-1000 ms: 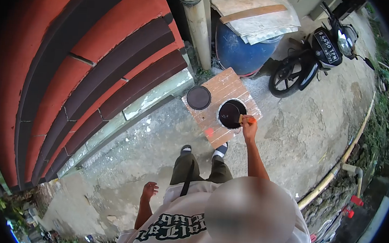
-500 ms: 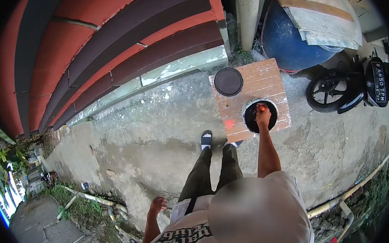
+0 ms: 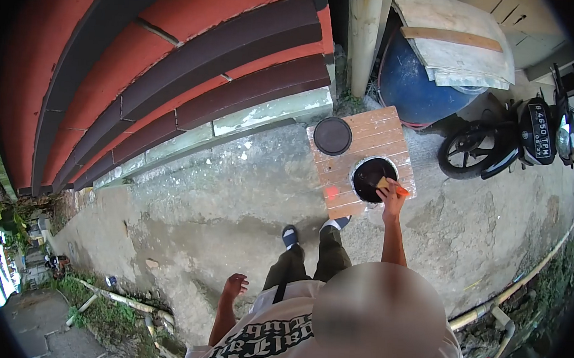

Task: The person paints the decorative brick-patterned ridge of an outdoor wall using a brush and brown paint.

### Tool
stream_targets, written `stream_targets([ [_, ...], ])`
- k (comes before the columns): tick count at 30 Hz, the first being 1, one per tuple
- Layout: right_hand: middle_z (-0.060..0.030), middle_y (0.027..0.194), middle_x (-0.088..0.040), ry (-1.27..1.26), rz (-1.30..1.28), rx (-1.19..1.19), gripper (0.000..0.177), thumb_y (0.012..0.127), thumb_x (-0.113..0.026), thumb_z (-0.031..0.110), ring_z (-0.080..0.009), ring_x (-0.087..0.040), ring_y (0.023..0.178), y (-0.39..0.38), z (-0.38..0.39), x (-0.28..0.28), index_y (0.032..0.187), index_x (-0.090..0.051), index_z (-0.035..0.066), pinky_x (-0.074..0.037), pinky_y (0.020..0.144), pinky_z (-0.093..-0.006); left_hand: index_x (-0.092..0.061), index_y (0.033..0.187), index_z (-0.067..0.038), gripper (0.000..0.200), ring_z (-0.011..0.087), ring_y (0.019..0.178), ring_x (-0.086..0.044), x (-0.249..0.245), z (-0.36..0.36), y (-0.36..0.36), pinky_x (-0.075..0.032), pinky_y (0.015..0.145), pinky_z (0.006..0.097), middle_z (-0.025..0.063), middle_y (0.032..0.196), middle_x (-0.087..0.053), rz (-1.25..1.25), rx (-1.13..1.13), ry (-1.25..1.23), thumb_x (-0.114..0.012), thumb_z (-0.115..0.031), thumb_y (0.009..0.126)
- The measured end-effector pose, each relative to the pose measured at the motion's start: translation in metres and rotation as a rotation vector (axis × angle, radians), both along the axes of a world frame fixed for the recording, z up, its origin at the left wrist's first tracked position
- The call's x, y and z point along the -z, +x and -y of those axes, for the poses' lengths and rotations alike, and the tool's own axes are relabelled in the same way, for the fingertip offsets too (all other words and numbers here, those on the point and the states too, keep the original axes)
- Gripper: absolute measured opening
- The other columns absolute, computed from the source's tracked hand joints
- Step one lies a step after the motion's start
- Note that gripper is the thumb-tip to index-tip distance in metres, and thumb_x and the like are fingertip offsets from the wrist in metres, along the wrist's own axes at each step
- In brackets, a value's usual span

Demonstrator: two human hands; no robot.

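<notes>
My right hand [image 3: 390, 194] grips a paintbrush [image 3: 402, 191] with an orange handle, its pale ferrule angled over the near right rim of a bucket [image 3: 353, 174]. Dark paint [image 3: 369, 173] shows inside; the bristle tips are hard to make out against it. The bucket stands on a low wooden table [image 3: 386, 134] with pale-edged planks. A round dark lid [image 3: 332, 136] lies on the same table, at its far left. Down by my left side, my left hand [image 3: 235, 286] hangs in the air, fingers loosely bent and apart, holding nothing.
Left of me rises a red wall [image 3: 199, 3] with dark brown bands. A blue barrel [image 3: 416, 88] covered with boards stands behind the table, beside a pale pillar [image 3: 362, 44]. A motorcycle [image 3: 502, 144] is parked to the right. Pipes [image 3: 484, 316] run along the concrete's edge.
My right hand has drawn back from inside the bucket to its near right rim, bringing the paintbrush into clearer view. My feet have shifted, one now farther forward. The left hand still hangs free.
</notes>
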State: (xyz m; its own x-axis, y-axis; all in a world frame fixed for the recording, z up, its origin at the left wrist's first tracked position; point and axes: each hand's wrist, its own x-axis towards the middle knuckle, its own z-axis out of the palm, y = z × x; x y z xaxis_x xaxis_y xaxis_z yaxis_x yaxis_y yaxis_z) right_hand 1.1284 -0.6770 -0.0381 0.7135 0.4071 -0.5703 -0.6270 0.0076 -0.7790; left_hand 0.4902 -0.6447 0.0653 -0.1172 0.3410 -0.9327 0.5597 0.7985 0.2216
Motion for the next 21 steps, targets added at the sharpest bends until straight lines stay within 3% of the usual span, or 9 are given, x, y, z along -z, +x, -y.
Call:
stream_targets([
  [5, -0.0166, 0.120, -0.063, 0.240, -0.157, 0.133, 0.040, 0.099, -0.062, 0.028, -0.0285, -0.065, 0.111, -0.018, 0.050, -0.080, 0.128, -0.053, 0.002, -0.055, 0.098, -0.0394, -0.063, 0.115, -0.010, 0.027, 0.0146, 0.063, -0.064, 0.013, -0.056, 0.038, -0.050, 0.059, 0.0294, 0.0079, 0.093, -0.072, 0.144, 0.120, 0.182, -0.051, -0.028, 0.099],
  [10, -0.0169, 0.125, -0.061, 0.394, -0.161, 0.086, 0.044, 0.098, -0.063, 0.021, -0.0270, -0.062, 0.115, -0.053, 0.035, -0.151, 0.135, -0.049, 0.002, -0.054, 0.100, -0.0386, -0.063, 0.114, -0.010, 0.025, 0.0138, 0.064, -0.064, 0.011, -0.076, 0.034, -0.049, 0.058, 0.0281, 0.0079, 0.093, -0.071, 0.280, 0.036, 0.338, -0.052, -0.028, 0.099],
  [17, -0.0165, 0.128, -0.061, 0.565, -0.125, -0.169, 0.037, 0.097, -0.060, 0.009, -0.0248, -0.061, 0.119, -0.139, -0.044, -0.238, 0.131, -0.051, -0.002, -0.052, 0.104, -0.0350, -0.062, 0.112, -0.010, 0.023, 0.0153, 0.063, -0.064, 0.036, -0.027, -0.057, -0.047, 0.054, 0.0278, 0.0091, 0.091, -0.070, 0.276, -0.151, 0.312, -0.054, -0.026, 0.098],
  [21, -0.0157, 0.126, -0.062, 0.682, -0.125, -0.284, 0.030, 0.100, -0.060, 0.011, -0.0230, -0.063, 0.116, -0.216, -0.091, -0.279, 0.127, -0.054, 0.000, -0.054, 0.103, -0.0345, -0.061, 0.115, -0.010, 0.025, 0.0192, 0.063, -0.063, 0.062, 0.033, -0.128, -0.049, 0.055, 0.0332, 0.0103, 0.092, -0.070, 0.327, -0.385, 0.164, -0.055, -0.024, 0.096],
])
